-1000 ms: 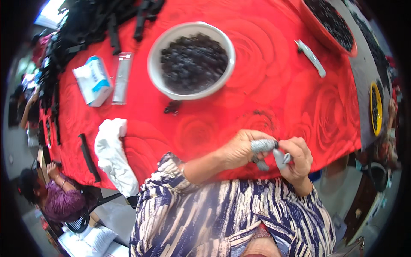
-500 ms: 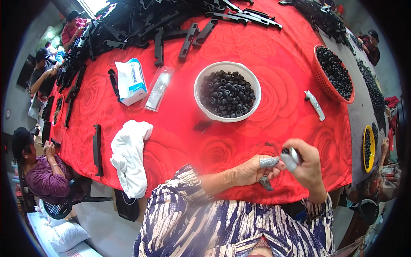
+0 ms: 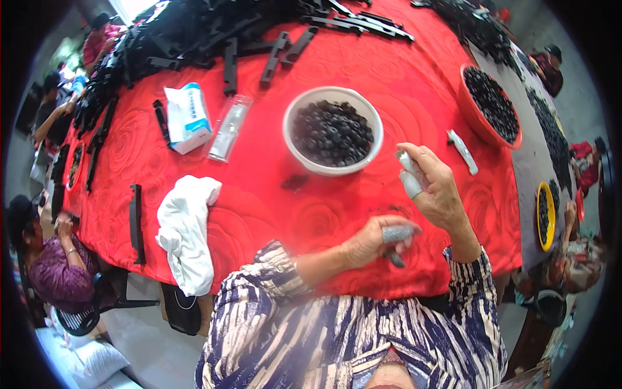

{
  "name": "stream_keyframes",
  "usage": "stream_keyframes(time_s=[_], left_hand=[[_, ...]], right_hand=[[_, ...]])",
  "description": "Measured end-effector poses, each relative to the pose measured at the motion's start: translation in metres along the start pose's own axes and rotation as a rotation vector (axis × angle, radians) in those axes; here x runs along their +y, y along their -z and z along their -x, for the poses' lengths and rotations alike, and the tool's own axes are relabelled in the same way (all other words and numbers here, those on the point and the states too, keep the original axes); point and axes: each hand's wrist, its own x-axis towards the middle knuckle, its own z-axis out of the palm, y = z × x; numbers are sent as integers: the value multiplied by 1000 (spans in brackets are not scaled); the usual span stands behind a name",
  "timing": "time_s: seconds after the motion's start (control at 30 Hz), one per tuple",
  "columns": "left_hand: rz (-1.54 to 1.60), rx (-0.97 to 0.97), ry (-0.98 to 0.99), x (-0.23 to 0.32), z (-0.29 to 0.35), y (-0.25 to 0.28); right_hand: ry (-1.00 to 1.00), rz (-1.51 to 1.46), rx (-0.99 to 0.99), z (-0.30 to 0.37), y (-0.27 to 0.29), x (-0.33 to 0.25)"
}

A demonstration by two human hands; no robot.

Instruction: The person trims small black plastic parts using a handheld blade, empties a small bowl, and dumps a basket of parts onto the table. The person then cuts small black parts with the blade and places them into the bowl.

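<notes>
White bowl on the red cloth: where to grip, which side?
I'd take the bowl by its right rim, coming from the right, where the right hand is. It stands upright with its rim exposed, fingers outside, thumb over the edge. It's full of black parts, so a second grip on the opposite rim would likely help keep it level.
</notes>
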Motion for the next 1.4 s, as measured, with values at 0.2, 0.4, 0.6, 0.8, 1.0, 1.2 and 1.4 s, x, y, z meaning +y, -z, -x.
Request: stream_keyframes(time_s=[0.2,0.4,0.6,0.8,1.0,1.2,1.4], left_hand=[[-72,147,-348,3,-13,7],[-43,276,-446,9,-14,11],[-385,353,-326,16,-10,8],[-558,387,-351,15,-11,13],[-613,379,-382,14,-10,15],[-528,359,-399,13,-7,22],[-535,495,-400,17,-15,21]], right_hand=[[-95,130,8,38,8,18],[55,311,22,56,-2,27],[126,428,8,58,-8,28],[63,186,-83,62,-1,45],[-28,234,156,56,6,64],[-118,192,117,57,-2,63],[-109,182,121,56,3,67]])
